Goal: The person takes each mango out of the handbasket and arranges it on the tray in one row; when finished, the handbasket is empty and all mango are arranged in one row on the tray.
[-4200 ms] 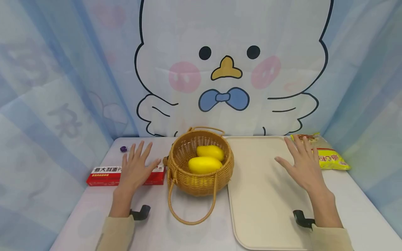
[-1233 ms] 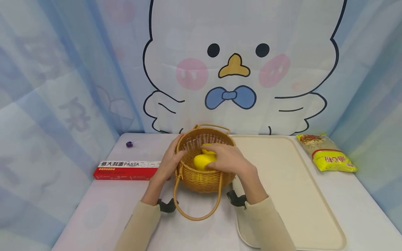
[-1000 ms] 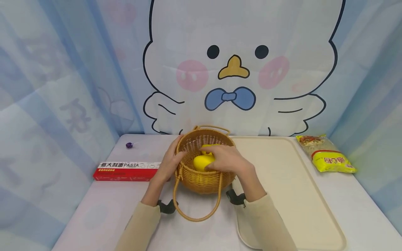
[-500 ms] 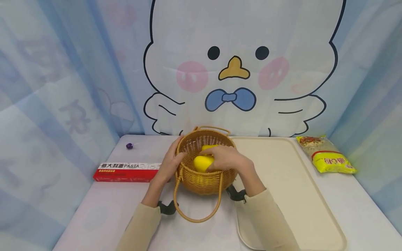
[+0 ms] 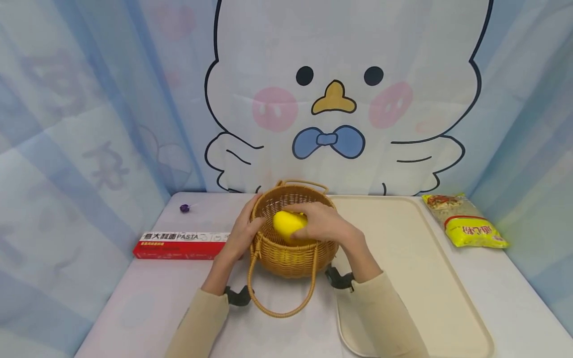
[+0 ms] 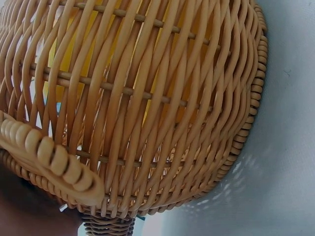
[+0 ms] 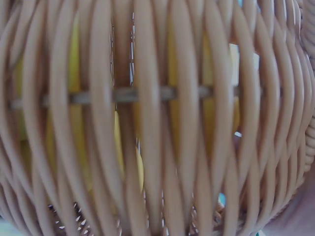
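A wicker basket (image 5: pixel 291 258) with a looped handle stands in the middle of the table in the head view. My left hand (image 5: pixel 243 231) grips its left rim, thumb over the edge and fingers outside. Inside the basket, my right hand (image 5: pixel 324 221) holds a smooth yellow mango (image 5: pixel 288 224) between thumb and fingers. Some yellow shows beneath it, but the second mango is mostly hidden. The left wrist view is filled by the basket's weave (image 6: pixel 147 108), with yellow behind the gaps. Blurred wicker (image 7: pixel 147 98) also fills the right wrist view.
A cream tray (image 5: pixel 416 288) lies right of the basket. Beyond it sits a yellow bag of pasta (image 5: pixel 470 223). On the left are a red and white pasta box (image 5: pixel 179 248) and a small purple-wrapped candy (image 5: pixel 185 208). A printed curtain stands behind.
Both hands have come inward to the basket since the earliest frame. In the last half second my right hand has lifted and tilted the mango slightly; my left hand stays on the rim.
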### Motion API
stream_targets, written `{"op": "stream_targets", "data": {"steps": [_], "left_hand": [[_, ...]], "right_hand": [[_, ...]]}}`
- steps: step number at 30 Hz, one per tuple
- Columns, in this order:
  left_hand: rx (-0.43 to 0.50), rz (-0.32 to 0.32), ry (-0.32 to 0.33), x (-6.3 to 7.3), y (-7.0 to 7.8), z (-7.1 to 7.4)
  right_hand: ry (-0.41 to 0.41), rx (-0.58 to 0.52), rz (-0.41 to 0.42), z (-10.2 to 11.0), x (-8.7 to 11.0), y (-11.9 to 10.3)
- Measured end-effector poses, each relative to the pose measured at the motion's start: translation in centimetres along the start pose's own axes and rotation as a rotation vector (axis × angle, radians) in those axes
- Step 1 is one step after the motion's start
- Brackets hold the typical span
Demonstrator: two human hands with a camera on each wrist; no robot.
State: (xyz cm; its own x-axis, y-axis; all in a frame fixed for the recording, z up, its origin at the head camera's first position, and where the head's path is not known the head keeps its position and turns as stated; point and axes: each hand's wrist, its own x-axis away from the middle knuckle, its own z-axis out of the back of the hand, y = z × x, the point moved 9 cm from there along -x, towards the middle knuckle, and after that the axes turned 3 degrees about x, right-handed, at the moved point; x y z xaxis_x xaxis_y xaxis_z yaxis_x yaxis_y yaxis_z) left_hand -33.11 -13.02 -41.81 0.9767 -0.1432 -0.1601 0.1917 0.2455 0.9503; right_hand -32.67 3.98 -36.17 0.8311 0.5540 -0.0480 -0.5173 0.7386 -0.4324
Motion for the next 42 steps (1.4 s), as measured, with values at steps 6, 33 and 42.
{"op": "stream_targets", "data": {"steps": [6, 33, 42], "left_hand": [[-0.022, -0.019, 0.007, -0.1, 0.1, 0.0], [0.016, 0.025, -0.036, 1.6, 3.3, -0.4], [0.004, 0.029, -0.021, 1.6, 3.1, -0.1]], "right_hand": [[0.141, -0.105, 0.006, 1.4, 0.5, 0.5], [0.807, -0.529, -0.069, 7.1, 5.2, 8.0], [0.855, -0.500, -0.170, 7.2, 6.1, 11.4]]}}
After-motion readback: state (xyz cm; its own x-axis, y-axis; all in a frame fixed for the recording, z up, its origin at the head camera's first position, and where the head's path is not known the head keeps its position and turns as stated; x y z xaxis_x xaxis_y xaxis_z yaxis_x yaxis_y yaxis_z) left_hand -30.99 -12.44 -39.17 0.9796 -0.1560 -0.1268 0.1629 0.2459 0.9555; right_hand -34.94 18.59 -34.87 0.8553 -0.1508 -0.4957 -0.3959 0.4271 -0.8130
